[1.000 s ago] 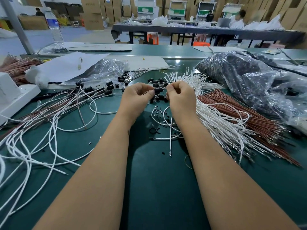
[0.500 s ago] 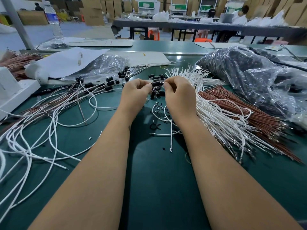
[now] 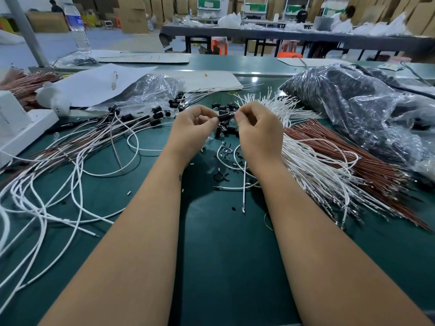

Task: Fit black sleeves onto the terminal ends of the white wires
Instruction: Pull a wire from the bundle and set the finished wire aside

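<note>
As both hands meet just above the frame's centre, the left hand (image 3: 191, 128) and right hand (image 3: 257, 128) pinch opposite ends of a short, glossy black sleeve (image 3: 224, 117), held level over the green table (image 3: 223, 255). Loose white wires (image 3: 313, 165) fan out at right.

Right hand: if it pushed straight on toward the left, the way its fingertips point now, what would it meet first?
The black sleeve pinched between both hands, then the left hand just behind it. They are nearly touching already, though depth is hard to judge here.
</note>
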